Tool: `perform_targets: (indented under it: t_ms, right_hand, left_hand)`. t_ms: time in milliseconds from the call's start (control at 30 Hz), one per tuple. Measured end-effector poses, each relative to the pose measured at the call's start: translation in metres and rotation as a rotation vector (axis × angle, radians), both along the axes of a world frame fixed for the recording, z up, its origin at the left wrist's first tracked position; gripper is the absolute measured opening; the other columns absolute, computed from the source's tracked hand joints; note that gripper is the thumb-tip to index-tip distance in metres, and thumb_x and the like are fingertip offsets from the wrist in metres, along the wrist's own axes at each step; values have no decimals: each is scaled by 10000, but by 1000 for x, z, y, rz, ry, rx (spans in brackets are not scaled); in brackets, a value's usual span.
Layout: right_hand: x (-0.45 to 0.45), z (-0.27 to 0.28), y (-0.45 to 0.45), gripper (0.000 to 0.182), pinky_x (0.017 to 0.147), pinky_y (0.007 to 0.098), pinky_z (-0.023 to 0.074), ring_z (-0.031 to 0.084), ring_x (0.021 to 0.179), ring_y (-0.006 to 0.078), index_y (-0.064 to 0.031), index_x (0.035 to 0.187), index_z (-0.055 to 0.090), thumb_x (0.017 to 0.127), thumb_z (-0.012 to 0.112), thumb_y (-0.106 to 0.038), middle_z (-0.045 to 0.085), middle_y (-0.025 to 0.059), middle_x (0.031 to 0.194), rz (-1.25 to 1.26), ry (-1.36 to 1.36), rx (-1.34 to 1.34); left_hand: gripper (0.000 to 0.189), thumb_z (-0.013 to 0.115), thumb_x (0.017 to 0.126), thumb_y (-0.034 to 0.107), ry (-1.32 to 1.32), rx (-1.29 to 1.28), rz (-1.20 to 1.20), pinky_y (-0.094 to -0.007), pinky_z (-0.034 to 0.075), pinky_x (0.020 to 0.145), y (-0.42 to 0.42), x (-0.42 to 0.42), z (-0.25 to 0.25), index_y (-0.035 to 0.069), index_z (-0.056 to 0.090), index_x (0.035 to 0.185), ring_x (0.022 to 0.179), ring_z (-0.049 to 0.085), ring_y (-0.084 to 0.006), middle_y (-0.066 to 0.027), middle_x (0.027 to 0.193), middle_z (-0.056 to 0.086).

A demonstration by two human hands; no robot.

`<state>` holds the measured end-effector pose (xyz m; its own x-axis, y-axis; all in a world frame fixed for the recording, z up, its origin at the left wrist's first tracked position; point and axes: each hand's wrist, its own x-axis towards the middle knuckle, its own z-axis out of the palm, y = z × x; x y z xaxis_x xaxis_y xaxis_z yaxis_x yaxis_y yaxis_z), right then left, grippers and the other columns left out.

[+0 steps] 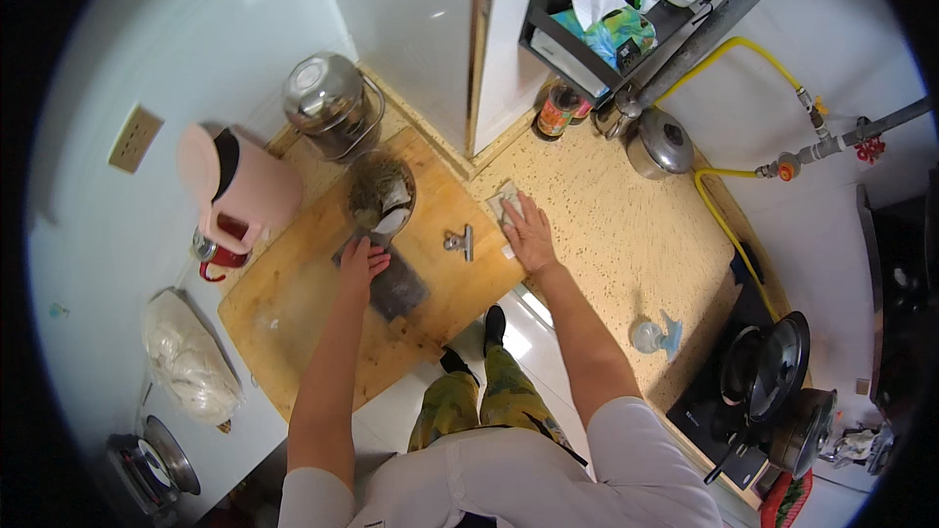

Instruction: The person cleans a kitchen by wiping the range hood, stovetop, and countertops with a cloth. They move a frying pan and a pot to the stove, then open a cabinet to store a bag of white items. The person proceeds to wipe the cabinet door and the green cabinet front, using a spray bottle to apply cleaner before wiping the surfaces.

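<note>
My right hand (532,235) presses a pale folded cloth (508,198) on the speckled countertop, beside the right edge of a wooden cutting board (293,323). My left hand (359,265) is over the board, at the near side of a round bowl (375,183) with dark dried-looking matter and white pieces in it. Under the left fingers lies a cleaver with a dark, broad blade (396,290) and a wooden handle (417,337). Whether those fingers grip the bowl or the blade cannot be told. A metal bulldog clip (460,242) lies between both hands.
A pink kettle (257,176) and a steel pot (330,103) stand behind the board. To the right are a spray bottle (649,337), a lidded pot (660,147), a bottle (555,114) and black pans (777,367) by a yellow hose (711,213). A plastic bag (191,356) lies left.
</note>
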<state>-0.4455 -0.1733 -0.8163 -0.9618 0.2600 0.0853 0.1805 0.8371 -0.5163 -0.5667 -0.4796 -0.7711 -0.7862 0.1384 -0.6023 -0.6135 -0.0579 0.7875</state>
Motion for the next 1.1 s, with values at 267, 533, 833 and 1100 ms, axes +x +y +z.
perform_targets:
  t_ms: [267, 533, 833, 1100]
  right_hand:
    - [-74, 1, 22, 339, 1025, 387, 217, 286, 1227, 258, -191, 1188, 493, 849, 507, -197, 329, 31, 1343, -46, 152, 103]
    - [-37, -7, 108, 350, 958, 419, 271, 387, 1134, 252, -165, 1174, 490, 824, 513, -173, 420, 45, 1259, -366, 149, 288]
    - [-36, -4, 158, 327, 943, 404, 308, 383, 1138, 302, -78, 1164, 470, 845, 474, -155, 416, 125, 1247, -542, 244, 299]
    - [-45, 1, 94, 408, 968, 368, 338, 409, 1126, 300, -89, 1169, 472, 774, 548, -18, 431, 129, 1230, 179, 228, -62]
  left_hand:
    - [513, 451, 895, 233, -25, -2, 73, -338, 507, 655, 19, -13, -6, 33, 216, 1305, 761, 590, -253, -157, 871, 531]
    - [346, 388, 881, 120, 32, 73, 133, -347, 517, 647, 20, -16, -19, 41, 306, 1207, 724, 605, -253, -133, 828, 573]
    - [379, 341, 883, 84, 96, 12, 113, -337, 520, 651, 23, -9, 11, 50, 298, 1258, 752, 610, -249, -178, 982, 572]
    - [458, 340, 890, 98, 71, 59, -71, -349, 505, 690, -3, 36, 48, 42, 213, 1327, 747, 610, -243, -179, 966, 573]
